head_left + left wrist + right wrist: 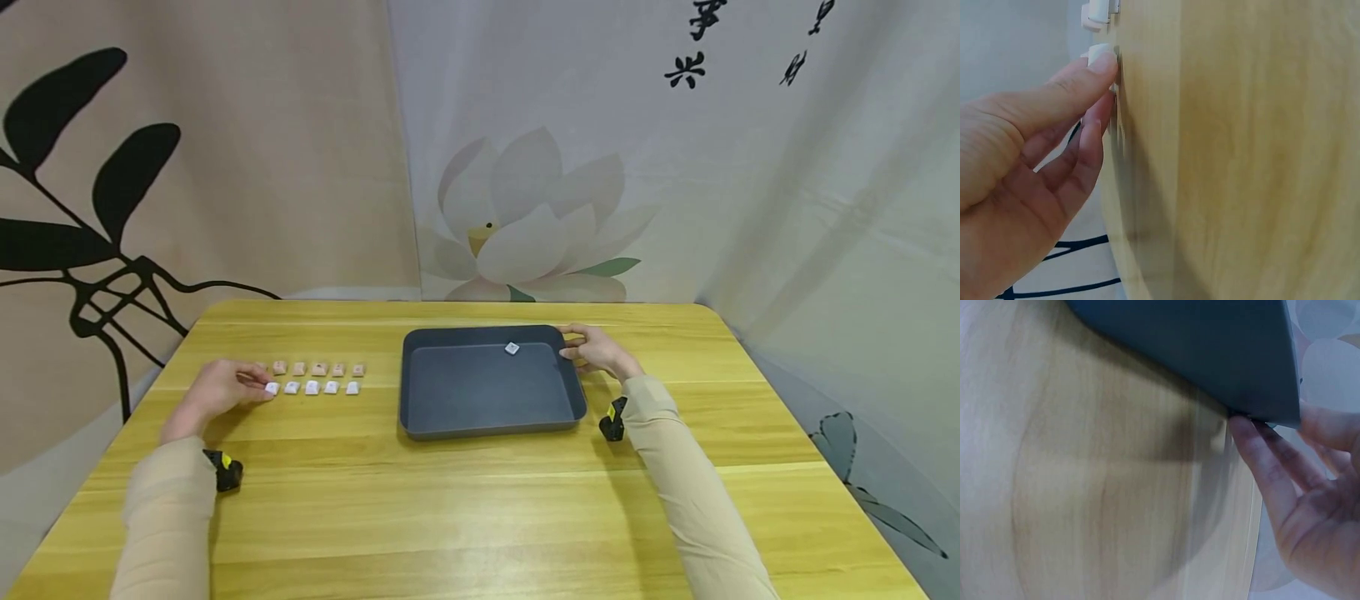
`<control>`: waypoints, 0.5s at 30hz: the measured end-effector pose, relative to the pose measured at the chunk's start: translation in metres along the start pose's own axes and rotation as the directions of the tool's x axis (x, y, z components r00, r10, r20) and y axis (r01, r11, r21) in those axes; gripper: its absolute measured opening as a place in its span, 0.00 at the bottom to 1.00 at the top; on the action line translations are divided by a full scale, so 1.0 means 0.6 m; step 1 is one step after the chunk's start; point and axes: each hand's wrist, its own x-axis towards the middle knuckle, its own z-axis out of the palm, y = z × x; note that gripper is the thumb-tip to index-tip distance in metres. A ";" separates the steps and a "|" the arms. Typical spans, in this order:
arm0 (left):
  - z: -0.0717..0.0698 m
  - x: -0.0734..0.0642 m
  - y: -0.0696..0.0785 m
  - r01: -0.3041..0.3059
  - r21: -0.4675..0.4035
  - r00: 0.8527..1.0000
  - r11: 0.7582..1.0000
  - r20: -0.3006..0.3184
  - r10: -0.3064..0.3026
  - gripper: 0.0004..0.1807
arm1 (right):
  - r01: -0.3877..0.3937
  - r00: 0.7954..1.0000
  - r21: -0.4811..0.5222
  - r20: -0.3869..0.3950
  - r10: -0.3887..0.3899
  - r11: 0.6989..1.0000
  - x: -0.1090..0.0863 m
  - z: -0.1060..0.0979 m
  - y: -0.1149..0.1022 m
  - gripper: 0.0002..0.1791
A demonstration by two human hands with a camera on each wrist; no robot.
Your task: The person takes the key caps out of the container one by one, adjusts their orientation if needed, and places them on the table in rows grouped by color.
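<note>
My left hand (219, 393) is at the left end of two rows of small keycaps. Its thumb and fingers pinch the end white keycap (1101, 52) of the front row. The other white keycaps (312, 387) continue to the right, and behind them runs a row of pinkish keycaps (318, 368), its left end partly hidden by my fingers. At the middle of the table lies a dark grey rectangular tray (480, 408) with one white keycap (512, 348) inside near the back. My right hand (596, 350) grips the tray's back right corner, fingertips against its lower edge.
The wooden table (480, 517) extends to a hanging cloth (300, 167) printed with leaves, a lotus and characters. Each wrist carries a small black camera, the left one (225, 472) and the right one (613, 420) both just above the tabletop.
</note>
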 end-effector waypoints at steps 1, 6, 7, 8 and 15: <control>0.001 0.002 0.000 0.000 0.006 1.000 1.000 -0.003 0.000 0.15 | -0.001 1.000 0.002 0.000 0.001 1.000 0.000 0.000 0.000 0.31; 0.002 0.007 0.001 0.013 0.017 1.000 1.000 0.004 -0.013 0.14 | 0.006 1.000 0.009 0.002 -0.006 1.000 0.000 0.001 0.003 0.31; 0.002 0.007 0.001 0.014 0.013 1.000 1.000 0.004 -0.014 0.14 | 0.004 1.000 0.012 0.002 -0.004 1.000 0.001 0.001 0.003 0.31; 0.002 0.006 0.001 0.016 0.010 1.000 1.000 0.005 -0.016 0.15 | 0.006 1.000 0.011 0.003 -0.006 1.000 0.002 0.001 0.003 0.31; -0.008 0.000 0.011 0.011 -0.001 1.000 1.000 0.004 -0.011 0.19 | 0.002 1.000 -0.003 0.001 -0.002 1.000 0.001 0.001 0.002 0.31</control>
